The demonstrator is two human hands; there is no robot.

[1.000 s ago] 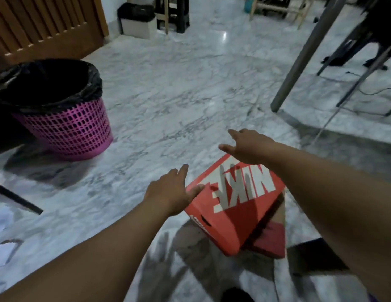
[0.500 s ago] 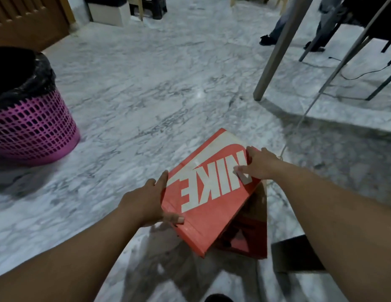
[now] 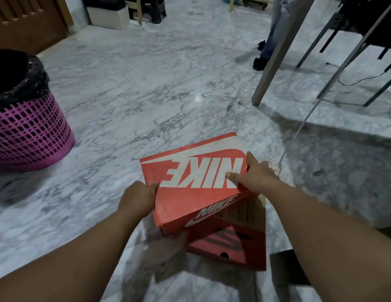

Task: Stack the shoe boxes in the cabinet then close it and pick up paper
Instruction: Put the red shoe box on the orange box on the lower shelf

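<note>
While the top box (image 3: 196,182) lies tilted across a lower box (image 3: 238,243) at the lower centre of the head view, it is gripped at both short ends: the left hand (image 3: 139,199) is curled round its near-left corner, the right hand (image 3: 254,176) is clasped over its right end, thumb on the lid. Its long axis runs left to right between the hands, so a two-handed lift is judged ready. No cabinet is seen.

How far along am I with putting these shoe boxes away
Early on. Nothing looks stacked yet: no cabinet is in view. In hand: your left hand and right hand grip the top orange shoe box, above a second box on the marble floor. Left: stacking both boxes, closing the cabinet, picking up paper.
</note>
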